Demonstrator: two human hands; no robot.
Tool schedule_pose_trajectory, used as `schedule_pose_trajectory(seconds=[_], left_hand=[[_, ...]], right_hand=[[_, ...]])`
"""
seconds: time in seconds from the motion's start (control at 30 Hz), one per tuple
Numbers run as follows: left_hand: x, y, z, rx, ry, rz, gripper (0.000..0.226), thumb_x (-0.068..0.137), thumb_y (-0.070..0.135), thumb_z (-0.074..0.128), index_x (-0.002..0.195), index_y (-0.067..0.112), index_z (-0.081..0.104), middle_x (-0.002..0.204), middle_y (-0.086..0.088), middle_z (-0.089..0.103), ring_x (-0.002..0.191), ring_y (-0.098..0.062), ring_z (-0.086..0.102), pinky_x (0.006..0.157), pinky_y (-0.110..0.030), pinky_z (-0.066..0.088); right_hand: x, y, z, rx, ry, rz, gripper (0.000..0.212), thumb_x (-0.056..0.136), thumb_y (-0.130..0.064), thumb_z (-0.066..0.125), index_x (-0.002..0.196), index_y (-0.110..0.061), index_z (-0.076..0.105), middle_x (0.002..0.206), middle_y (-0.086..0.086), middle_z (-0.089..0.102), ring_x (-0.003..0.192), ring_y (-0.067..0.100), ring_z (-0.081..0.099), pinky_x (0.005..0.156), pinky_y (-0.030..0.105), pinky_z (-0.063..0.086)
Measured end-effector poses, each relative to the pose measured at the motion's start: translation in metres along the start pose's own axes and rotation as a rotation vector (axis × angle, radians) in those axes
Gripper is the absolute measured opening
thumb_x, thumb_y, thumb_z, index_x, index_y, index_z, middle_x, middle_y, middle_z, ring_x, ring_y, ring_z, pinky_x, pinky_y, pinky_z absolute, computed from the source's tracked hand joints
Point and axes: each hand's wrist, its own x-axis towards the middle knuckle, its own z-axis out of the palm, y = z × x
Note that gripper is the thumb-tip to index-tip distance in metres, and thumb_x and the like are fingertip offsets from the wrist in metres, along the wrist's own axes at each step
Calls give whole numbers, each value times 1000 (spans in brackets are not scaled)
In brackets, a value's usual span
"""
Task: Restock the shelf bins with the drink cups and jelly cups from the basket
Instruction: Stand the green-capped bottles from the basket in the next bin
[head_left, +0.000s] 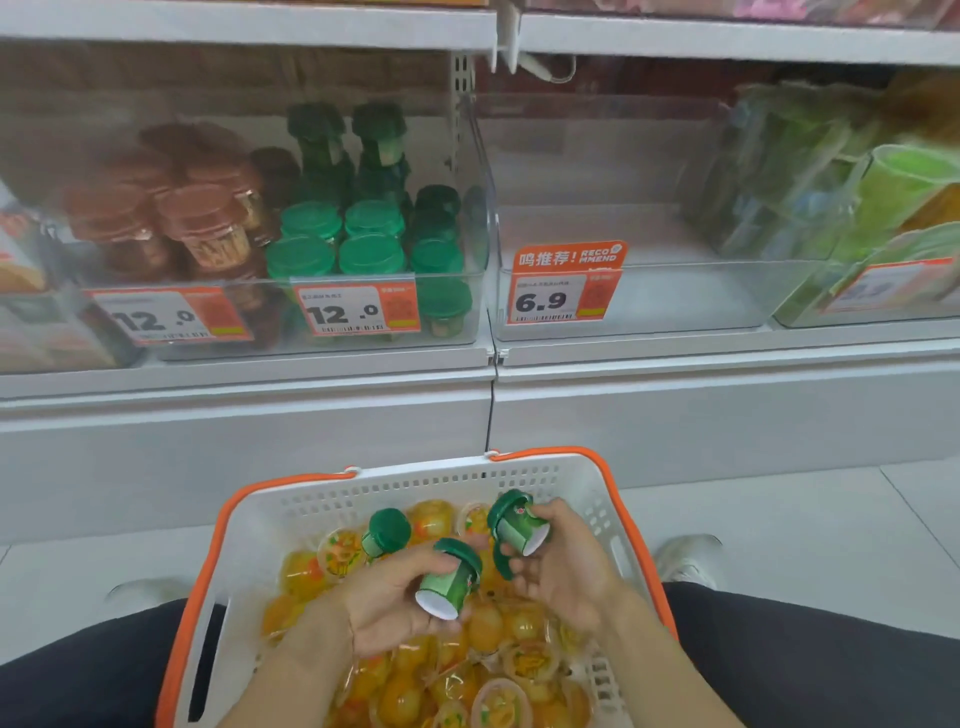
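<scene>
A white basket (582, 483) with orange handles sits in front of my knees, full of orange jelly cups (519, 623). My left hand (384, 603) holds a green-lidded drink cup (449, 579) tilted on its side over the basket. My right hand (561, 566) grips a second green drink cup (517, 522), and a further green lid shows under its fingers. A third green drink cup (387, 532) lies on the jelly cups. On the shelf, a clear bin (457, 332) holds green drink cups (332, 244) and brown-lidded cups (202, 223).
To the right of that bin stands a clear bin (675, 312) tagged 6.9 that looks bare inside. Further right, a bin (883, 306) holds green and yellow packs. White shelf base and pale floor tiles lie between shelf and basket. My shoes flank the basket.
</scene>
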Motion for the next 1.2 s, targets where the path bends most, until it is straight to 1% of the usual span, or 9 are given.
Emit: schedule_pose_trajectory(seconds=[0.17,0.3,0.47,0.6,0.7,0.83,0.97,1.07,1.2], left_hand=[[-20,65,49,195,-114,160,69,68,4,76,133,2,53,95,-22,60,71,-31,58,63,-37,53],[-54,127,90,465,-179,342,54,79,14,76,130,14,59,94,-16,60,72,-27,55,57,-31,47],[-97,164,122,728,101,658,47,76,43,75,117,23,66,81,-5,66,66,-23,61,49,-31,46],[-114,179,116,750,185,776,40,78,39,74,113,23,68,75,-3,66,65,-23,61,52,-33,47],[-115,181,107,771,250,829,32,81,37,75,110,24,69,75,-2,67,64,-23,63,53,-34,49],[-111,179,90,634,362,814,45,70,46,76,107,20,69,84,-13,69,65,-25,65,55,-36,51],[-110,175,78,540,385,756,50,65,47,77,98,10,70,84,-20,66,64,-27,63,56,-37,49],[-111,165,78,596,350,633,50,65,46,78,97,10,69,81,-17,66,64,-26,63,56,-37,48],[-110,157,78,664,274,504,46,68,46,83,96,12,69,80,-12,67,67,-25,64,56,-34,48]], right_hand=[[-46,-70,50,-190,-158,-301,49,73,-26,69,118,-8,59,104,14,69,79,21,60,64,32,41],[-90,-133,92,-353,-163,-539,48,67,-10,77,107,-9,51,99,19,72,83,28,65,69,35,52],[-122,-177,143,-508,-251,-628,45,82,9,69,119,-1,45,111,30,67,93,35,67,89,42,58],[-127,-198,173,-437,-416,-510,31,84,-7,65,110,-12,50,110,19,67,99,30,66,94,42,56],[-123,-202,191,-576,-315,-549,21,94,-18,65,107,-10,52,102,16,68,91,26,70,82,37,60],[-109,-210,206,-637,-206,-658,44,91,-25,66,129,-11,49,112,13,69,99,22,72,84,35,60],[-81,-238,213,-1336,166,-1023,55,90,-50,65,137,-25,48,127,-4,58,113,12,59,100,31,47],[-66,-255,217,-1683,161,-1000,61,90,-52,65,143,-29,44,138,-1,53,126,17,48,104,34,42],[-57,-270,219,-1917,187,-908,64,91,-45,67,146,-26,42,142,2,51,129,22,45,96,31,36]])
